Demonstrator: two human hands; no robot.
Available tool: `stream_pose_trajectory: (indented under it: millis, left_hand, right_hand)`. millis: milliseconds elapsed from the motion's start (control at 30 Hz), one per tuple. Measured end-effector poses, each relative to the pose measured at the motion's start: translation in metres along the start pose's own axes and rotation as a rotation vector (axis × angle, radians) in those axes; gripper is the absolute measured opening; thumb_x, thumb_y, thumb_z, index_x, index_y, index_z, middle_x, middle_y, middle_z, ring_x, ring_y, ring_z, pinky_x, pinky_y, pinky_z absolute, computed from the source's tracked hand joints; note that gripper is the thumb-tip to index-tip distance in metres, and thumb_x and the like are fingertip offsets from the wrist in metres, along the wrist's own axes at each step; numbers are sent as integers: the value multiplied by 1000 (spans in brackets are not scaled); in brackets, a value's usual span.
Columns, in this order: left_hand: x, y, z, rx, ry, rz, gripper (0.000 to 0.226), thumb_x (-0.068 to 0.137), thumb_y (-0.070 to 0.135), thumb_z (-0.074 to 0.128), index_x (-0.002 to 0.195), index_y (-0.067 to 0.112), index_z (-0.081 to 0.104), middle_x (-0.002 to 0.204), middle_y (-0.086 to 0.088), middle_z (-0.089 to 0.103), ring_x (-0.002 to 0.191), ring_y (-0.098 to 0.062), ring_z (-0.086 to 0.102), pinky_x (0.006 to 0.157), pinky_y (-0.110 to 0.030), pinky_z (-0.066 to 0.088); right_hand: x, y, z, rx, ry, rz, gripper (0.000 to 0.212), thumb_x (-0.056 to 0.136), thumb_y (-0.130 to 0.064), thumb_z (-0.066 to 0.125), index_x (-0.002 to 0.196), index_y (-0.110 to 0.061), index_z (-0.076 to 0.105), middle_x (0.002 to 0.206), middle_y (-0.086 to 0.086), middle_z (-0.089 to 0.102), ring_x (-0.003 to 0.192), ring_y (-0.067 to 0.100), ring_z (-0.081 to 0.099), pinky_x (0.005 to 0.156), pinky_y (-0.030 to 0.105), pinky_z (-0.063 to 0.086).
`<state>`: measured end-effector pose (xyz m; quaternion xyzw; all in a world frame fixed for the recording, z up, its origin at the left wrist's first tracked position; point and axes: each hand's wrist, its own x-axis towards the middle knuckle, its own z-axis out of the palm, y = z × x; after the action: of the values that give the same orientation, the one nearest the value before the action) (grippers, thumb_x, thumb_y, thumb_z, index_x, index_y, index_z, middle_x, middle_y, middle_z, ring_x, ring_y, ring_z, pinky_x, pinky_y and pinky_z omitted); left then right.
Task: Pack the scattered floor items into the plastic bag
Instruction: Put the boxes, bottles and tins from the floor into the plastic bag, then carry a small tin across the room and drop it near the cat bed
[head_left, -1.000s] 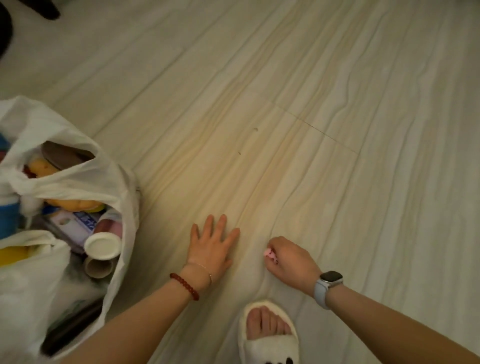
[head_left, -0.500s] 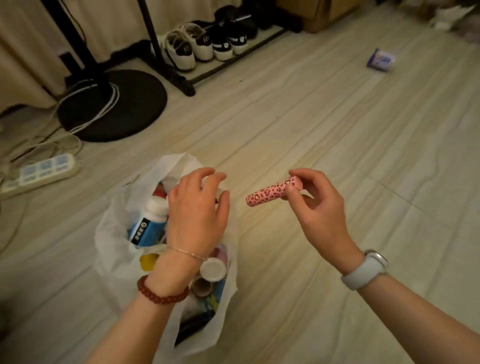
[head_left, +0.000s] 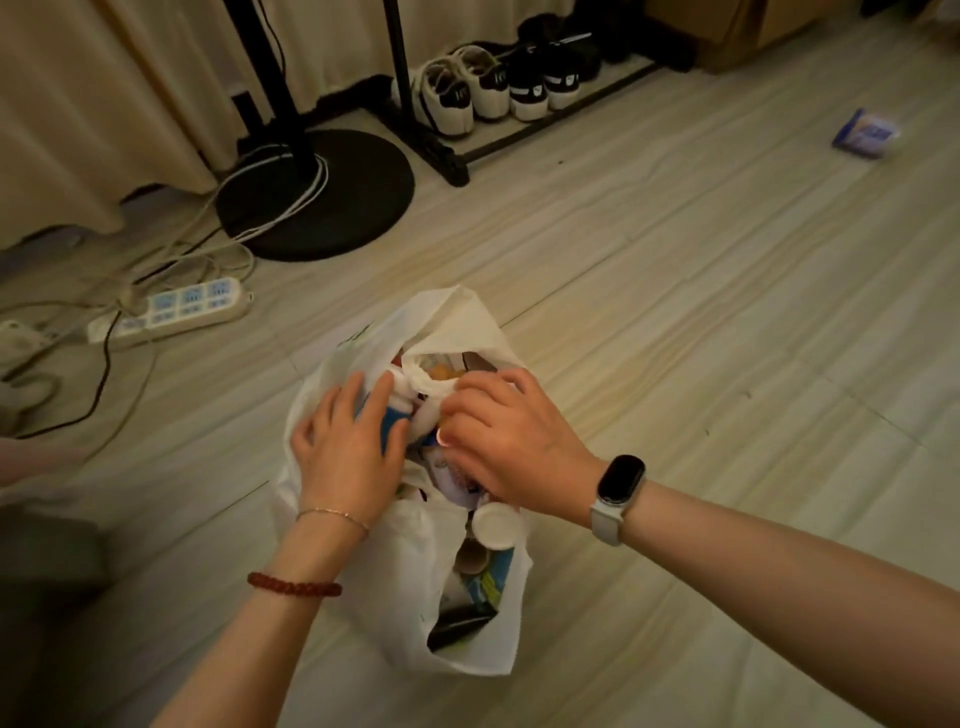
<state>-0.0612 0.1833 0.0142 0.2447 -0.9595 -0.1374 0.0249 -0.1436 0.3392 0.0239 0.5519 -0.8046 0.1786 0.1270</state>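
White thin plastic bag (head_left: 405, 571), faint green print on its far side. Inside: blue bottle body (head_left: 390, 423), round white cap (head_left: 496, 525), blue-and-white carton (head_left: 488, 582), something orange-yellow near the top. Pale beige floor (head_left: 701, 364) with wavy wood-grain streaks. Dark red bead bracelet (head_left: 293, 588) and thin gold chain (head_left: 332, 516) on left wrist; black-faced watch on a pale grey strap (head_left: 615, 491) on right. Black round stand base (head_left: 317, 195). White power strip (head_left: 169, 310). Blue-and-white small packet (head_left: 865, 132) far right.

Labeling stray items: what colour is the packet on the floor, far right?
Blue and white packet, seen in the head view.
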Motion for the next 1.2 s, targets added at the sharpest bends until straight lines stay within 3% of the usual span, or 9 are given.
stream_pose_trajectory:
  millis: [133, 267, 333, 467, 600, 700, 933, 1000, 1200]
  left_hand:
    - [2, 3, 5, -25, 41, -18, 47, 90, 31, 49, 136, 27, 37, 146, -9, 33, 135, -28, 25, 107, -45, 16]
    - [4, 35, -21, -3, -56, -140, 47, 89, 33, 49, 134, 20, 41, 148, -13, 26, 135, -33, 22, 106, -50, 19]
    - [7, 65, -49, 7, -132, -154, 50, 90, 36, 47, 136, 20, 37, 150, -13, 23, 135, -34, 20, 105, -52, 21]
    - [10, 133, -134, 15, -193, -6, 52, 91, 34, 46, 138, 17, 32, 151, -13, 20, 138, -32, 16, 108, -52, 18]
    - [7, 208, -244, -77, -144, 8, 50, 91, 29, 47, 137, 16, 35, 148, -13, 28, 135, -31, 23, 107, -50, 20]
    - [-6, 275, -326, -127, -203, 64, 51, 91, 28, 46, 138, 15, 33, 146, -14, 31, 133, -31, 27, 107, -49, 22]
    - [-25, 424, -443, -55, -375, 346, 52, 92, 31, 42, 140, 19, 27, 147, -12, 30, 134, -29, 27, 108, -48, 24]
    - [-26, 460, -462, -66, -381, 412, 52, 92, 32, 43, 140, 19, 28, 145, -12, 32, 133, -30, 28, 107, -49, 24]
    - [-23, 520, -474, -112, -436, 497, 53, 91, 30, 45, 140, 17, 29, 146, -13, 31, 132, -32, 29, 106, -51, 24]
  right_hand:
    - [5, 16, 5, 73, -20, 32, 30, 85, -31, 48, 110, -19, 60, 126, 9, 57, 121, 24, 39, 99, 39, 31]
    - [-19, 33, -45, 176, -124, 277, 39, 87, -26, 46, 125, -17, 48, 136, 9, 48, 129, 29, 38, 106, 49, 34]
    - [-29, 42, -88, 189, -201, 457, 45, 89, -32, 36, 129, -16, 46, 139, 10, 46, 133, 30, 35, 108, 51, 31]
    - [-30, 59, -195, 177, -293, 827, 63, 85, -44, 19, 137, -14, 37, 146, 9, 36, 139, 29, 23, 113, 48, 21]
    - [-33, 60, -314, 211, -165, 1157, 60, 82, -34, 29, 133, -5, 42, 141, 17, 43, 134, 33, 29, 113, 41, 19]
    - [-41, 46, -419, 232, -69, 1313, 56, 82, -29, 33, 127, 1, 48, 133, 22, 50, 127, 36, 39, 111, 38, 22]
    - [-67, 28, -609, 165, -36, 1458, 54, 82, -29, 33, 117, 5, 56, 117, 25, 61, 112, 41, 53, 102, 48, 37]
    - [-75, 26, -640, 139, -30, 1485, 51, 82, -27, 36, 115, 5, 56, 114, 26, 63, 109, 42, 56, 99, 50, 40]
    - [-86, 41, -683, 155, 16, 1648, 41, 91, -18, 46, 129, -2, 46, 132, 18, 52, 125, 33, 42, 106, 40, 29]
